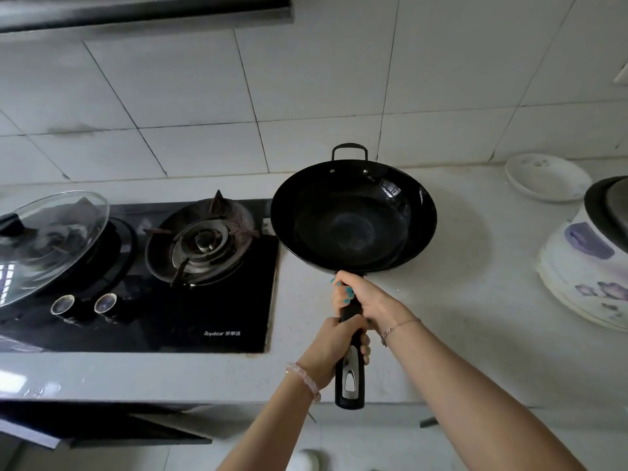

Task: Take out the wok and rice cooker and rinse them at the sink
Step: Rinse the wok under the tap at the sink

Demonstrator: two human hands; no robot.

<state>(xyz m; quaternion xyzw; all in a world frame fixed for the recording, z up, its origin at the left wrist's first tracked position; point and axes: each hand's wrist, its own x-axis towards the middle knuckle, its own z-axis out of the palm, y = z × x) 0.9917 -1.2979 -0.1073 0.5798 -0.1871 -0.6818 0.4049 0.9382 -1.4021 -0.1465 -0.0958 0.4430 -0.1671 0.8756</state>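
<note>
My right hand (367, 297) grips the handle (351, 379) close to the wok (353, 219), my left hand (334, 348) wraps behind it: presumably sharing the weight, level over the counter (475, 317).

Hob (238, 300) — black glass top. One brand mark (222, 333) in small white print near its front right corner: "Royalstar" in Latin letters, then three Chinese characters, seemingly 荣事达. The mark sits right of the two knobs (105, 303) and in front of the right burner (200, 241). It reads upright from the person's side.

Wok (353, 226) handle (350, 380): grey inset, any stamp too small to tell.

Rice cooker (584, 266) — purple flower print; any lettering too blurred to read.
</note>
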